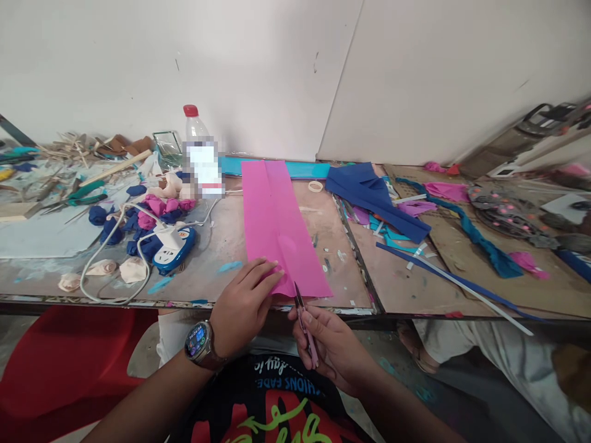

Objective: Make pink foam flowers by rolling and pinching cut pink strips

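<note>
A long pink sheet of paper or thin fabric [277, 215] lies on the table with a crease along its length, its near end at the table edge. My left hand [252, 289], wearing a watch [198, 341], holds the sheet's near left corner, fingers on top. In my right hand [327, 341] is a pair of pink-handled scissors [300, 304]. Their dark blades point away from me and meet the near edge of the sheet, just right of my left fingers. Whether the blades are apart is hard to make out.
Left of the sheet are a blue power strip [178, 252] with a white cable, crumpled pink and blue pieces, and a red-capped bottle [196, 126] behind a lit, blurred phone screen [205, 166]. Folded dark blue material [369, 194], a tape ring [315, 186] and strips lie to the right.
</note>
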Motion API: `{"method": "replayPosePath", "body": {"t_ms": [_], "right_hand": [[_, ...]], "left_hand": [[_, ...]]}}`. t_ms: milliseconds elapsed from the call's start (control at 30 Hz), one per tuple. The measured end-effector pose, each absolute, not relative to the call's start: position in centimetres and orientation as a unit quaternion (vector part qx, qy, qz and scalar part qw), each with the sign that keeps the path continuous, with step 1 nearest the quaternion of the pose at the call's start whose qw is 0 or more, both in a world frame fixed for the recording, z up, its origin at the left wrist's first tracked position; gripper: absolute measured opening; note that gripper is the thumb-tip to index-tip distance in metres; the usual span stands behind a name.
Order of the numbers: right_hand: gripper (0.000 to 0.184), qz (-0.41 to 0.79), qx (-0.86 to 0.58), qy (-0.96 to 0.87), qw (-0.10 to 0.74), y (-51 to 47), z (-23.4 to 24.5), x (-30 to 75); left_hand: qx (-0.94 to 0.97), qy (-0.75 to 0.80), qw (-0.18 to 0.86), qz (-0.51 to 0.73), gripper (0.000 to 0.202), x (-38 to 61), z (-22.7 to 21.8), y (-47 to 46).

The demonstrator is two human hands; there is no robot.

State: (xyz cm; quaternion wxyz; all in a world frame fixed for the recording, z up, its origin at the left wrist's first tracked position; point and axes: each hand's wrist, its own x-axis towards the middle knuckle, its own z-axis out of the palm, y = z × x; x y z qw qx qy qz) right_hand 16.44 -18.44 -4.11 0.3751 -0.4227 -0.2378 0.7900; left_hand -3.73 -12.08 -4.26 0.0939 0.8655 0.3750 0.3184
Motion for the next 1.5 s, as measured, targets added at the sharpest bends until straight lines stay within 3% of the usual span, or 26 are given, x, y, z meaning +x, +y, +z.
{"method": "replayPosePath", "body": {"t_ms": [1500], "right_hand": [[0.052,0.775,-0.435,-0.223,0.401,-18.46,-3.72,15.78]], "left_hand": [[0.877,0.34,0.077,0.331,0.043,-4.16,-4.4,-12.4]]}}
